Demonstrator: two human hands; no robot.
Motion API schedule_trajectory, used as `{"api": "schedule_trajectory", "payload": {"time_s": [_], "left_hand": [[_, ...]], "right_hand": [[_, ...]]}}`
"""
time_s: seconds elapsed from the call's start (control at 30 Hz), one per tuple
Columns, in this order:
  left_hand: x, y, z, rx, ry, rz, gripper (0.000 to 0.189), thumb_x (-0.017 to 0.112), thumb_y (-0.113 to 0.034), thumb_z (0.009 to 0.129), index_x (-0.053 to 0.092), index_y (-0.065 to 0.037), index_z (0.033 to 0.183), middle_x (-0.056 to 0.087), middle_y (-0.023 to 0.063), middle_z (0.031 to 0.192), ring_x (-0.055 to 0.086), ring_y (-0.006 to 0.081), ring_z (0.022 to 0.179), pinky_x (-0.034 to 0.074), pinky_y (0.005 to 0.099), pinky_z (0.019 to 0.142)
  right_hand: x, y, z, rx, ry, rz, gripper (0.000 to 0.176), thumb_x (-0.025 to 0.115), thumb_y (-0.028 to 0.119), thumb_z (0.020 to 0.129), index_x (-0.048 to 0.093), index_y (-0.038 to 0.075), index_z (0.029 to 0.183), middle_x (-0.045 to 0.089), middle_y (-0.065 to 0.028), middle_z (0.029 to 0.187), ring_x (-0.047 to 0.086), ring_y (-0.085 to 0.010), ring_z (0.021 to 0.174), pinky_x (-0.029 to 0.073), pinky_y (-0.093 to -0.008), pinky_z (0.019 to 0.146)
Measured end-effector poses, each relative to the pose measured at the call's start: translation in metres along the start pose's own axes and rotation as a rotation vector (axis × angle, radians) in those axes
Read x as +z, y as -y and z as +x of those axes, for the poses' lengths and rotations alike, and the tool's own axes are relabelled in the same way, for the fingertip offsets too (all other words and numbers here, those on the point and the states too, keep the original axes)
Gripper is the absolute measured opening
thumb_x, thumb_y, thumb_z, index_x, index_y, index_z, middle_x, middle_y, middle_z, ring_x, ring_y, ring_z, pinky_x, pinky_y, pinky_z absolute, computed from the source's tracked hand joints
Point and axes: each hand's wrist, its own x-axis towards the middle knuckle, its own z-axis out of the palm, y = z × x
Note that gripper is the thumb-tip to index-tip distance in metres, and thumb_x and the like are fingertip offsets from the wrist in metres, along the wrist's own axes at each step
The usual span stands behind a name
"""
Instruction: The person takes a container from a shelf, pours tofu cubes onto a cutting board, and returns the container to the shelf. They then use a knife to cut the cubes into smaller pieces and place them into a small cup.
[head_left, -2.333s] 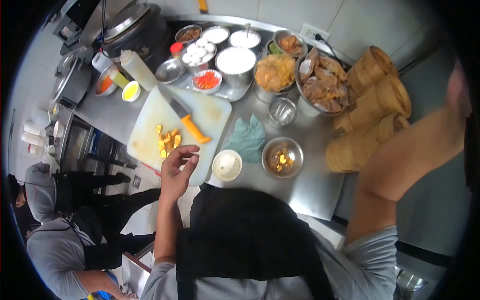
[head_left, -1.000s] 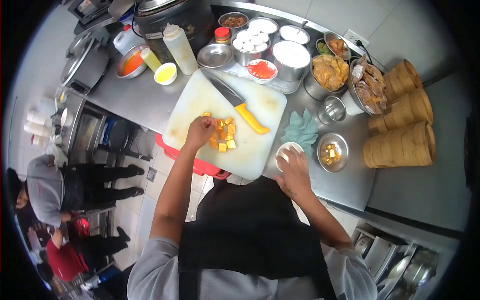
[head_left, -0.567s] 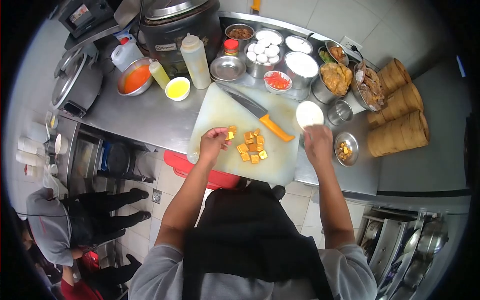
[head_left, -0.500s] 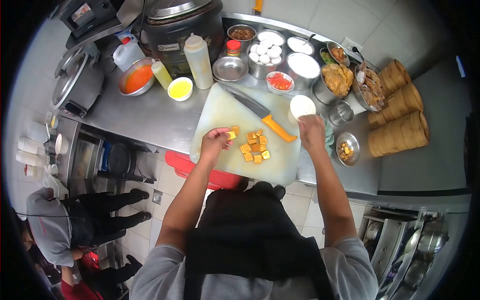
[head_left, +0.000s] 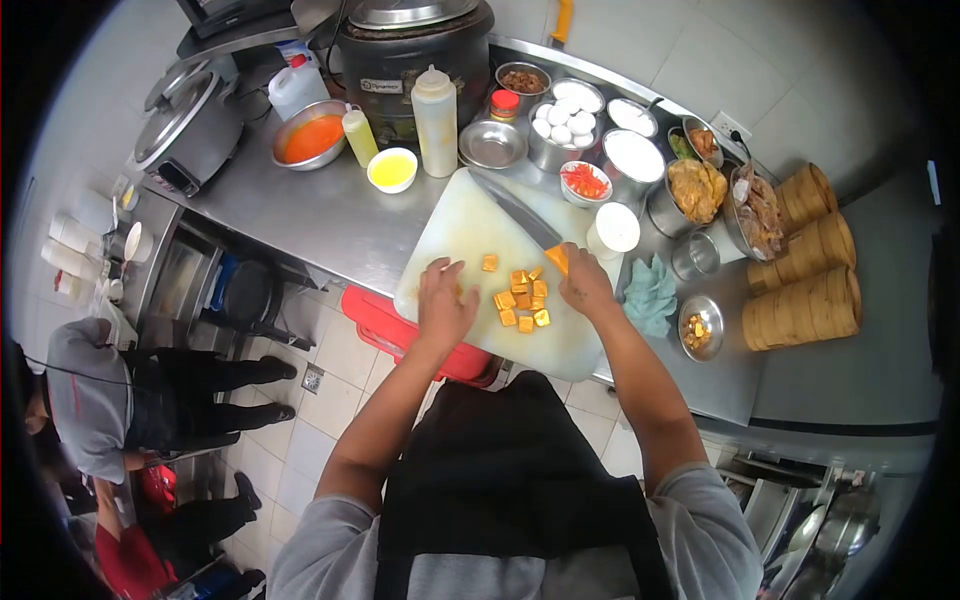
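Note:
My right hand (head_left: 584, 281) is closed around the orange handle of a kitchen knife (head_left: 518, 214), whose blade lies along the white cutting board (head_left: 430, 235), tip pointing away from me. Over the board's left side, my left hand (head_left: 445, 303) has its fingers apart; something small and yellowish shows by the fingers, too hidden to make out. Golden-orange cubes (head_left: 523, 300) lie in a loose group between my hands. A single cube (head_left: 489, 262) sits apart, just beyond my left fingertips.
A white tub (head_left: 615, 229) and a crumpled green cloth (head_left: 649, 297) are right of the board. Behind stand a squeeze bottle (head_left: 435, 125), a bowl of eggs (head_left: 562, 125) and bowls of food. Bamboo steamers (head_left: 800, 308) stack at right. Co-workers (head_left: 95, 390) stand at left.
My right hand has moved from beside the white tub onto the knife handle. The left hand has loosened from its pinch on a cube and come down nearer the board. The view has shifted.

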Motion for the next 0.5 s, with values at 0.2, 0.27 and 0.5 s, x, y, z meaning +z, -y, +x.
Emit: {"api": "schedule_trajectory", "payload": {"time_s": [0.2, 0.27, 0.5], "left_hand": [[0.055, -0.047, -0.020, -0.077, 0.140, -0.108, 0.107, 0.077, -0.050, 0.082, 0.021, 0.008, 0.154, 0.013, 0.0353, 0.161, 0.009, 0.0491, 0.152, 0.009, 0.0603, 0.122], [0.076, -0.054, -0.012, -0.087, 0.119, -0.112, 0.107, 0.077, -0.050, 0.082, 0.022, 0.008, 0.154, 0.013, 0.0348, 0.161, 0.008, 0.0492, 0.152, 0.009, 0.0600, 0.122], [0.115, -0.066, 0.000, -0.078, -0.046, -0.062, 0.088, 0.078, -0.042, 0.084, 0.038, 0.010, 0.144, 0.026, 0.0328, 0.155, 0.023, 0.0494, 0.147, 0.016, 0.0590, 0.121]], "right_hand": [[-0.029, 0.000, -0.057, 0.236, 0.109, 0.376, 0.057, 0.058, 0.018, 0.084, 0.043, 0.007, 0.138, 0.064, -0.0241, 0.108, 0.065, -0.0401, 0.100, 0.051, -0.0458, 0.090], [-0.035, -0.011, -0.094, 0.201, 0.097, 0.579, 0.056, 0.056, 0.018, 0.086, 0.044, 0.007, 0.139, 0.065, -0.0220, 0.100, 0.066, -0.0380, 0.095, 0.051, -0.0430, 0.087], [-0.048, -0.057, -0.189, 0.282, -0.112, 0.618, 0.042, 0.056, 0.011, 0.091, 0.052, 0.002, 0.132, 0.060, -0.0083, 0.091, 0.059, -0.0170, 0.079, 0.048, -0.0310, 0.072]]}}
